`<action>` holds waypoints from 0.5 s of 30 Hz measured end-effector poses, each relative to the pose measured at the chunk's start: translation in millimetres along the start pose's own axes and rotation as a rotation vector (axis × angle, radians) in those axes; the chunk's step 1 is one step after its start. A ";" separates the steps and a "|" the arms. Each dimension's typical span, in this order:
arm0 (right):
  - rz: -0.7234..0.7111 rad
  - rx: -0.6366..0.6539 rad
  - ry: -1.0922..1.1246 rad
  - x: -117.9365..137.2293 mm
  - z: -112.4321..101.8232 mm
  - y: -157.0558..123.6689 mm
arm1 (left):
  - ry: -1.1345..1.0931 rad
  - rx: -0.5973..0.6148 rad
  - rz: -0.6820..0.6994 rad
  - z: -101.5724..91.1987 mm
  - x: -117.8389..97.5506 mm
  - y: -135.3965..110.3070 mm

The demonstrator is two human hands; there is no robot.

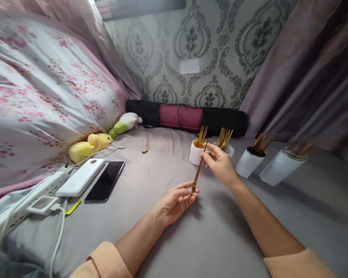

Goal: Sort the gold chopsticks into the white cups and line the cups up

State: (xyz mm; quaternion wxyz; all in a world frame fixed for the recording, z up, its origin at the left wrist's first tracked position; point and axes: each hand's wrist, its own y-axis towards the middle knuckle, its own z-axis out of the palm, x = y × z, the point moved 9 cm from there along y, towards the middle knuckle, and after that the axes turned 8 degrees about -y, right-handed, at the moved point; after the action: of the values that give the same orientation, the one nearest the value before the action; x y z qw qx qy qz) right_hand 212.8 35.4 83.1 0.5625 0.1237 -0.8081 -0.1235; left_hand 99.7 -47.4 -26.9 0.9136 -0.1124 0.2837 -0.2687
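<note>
A slim golden-brown stick (197,173), wider and shiny at its lower end, is held at a slant between my two hands. My right hand (220,164) pinches its thin upper tip between thumb and fingers. At the bottom, my left hand (176,202) has its fingertips closed around the wide end, palm turned partly up. Just behind my right hand stands a white cup (195,154) with several similar sticks (203,133). Another such stick (146,144), bent at one end, lies by itself on the grey sheet (162,162).
A clear cup (229,150), partly hidden by my right hand, a white-wrapped cup (248,164) and a white-wrapped jar (281,168) hold more sticks. On the left lie a phone (106,181), a power bank (81,177), a power strip (23,204) and plush toys (89,146). A black-and-maroon roll (181,116) lines the wall.
</note>
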 end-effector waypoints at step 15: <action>-0.031 -0.174 -0.103 -0.1 -26.2 4.3 | -0.051 0.025 -0.029 1.9 7.7 0.4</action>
State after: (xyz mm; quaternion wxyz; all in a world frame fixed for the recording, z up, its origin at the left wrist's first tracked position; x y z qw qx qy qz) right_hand 237.2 37.9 93.3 0.5271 0.0803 -0.8200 -0.2082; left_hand 106.3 -51.2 -29.0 0.9178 -0.1121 0.2553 -0.2826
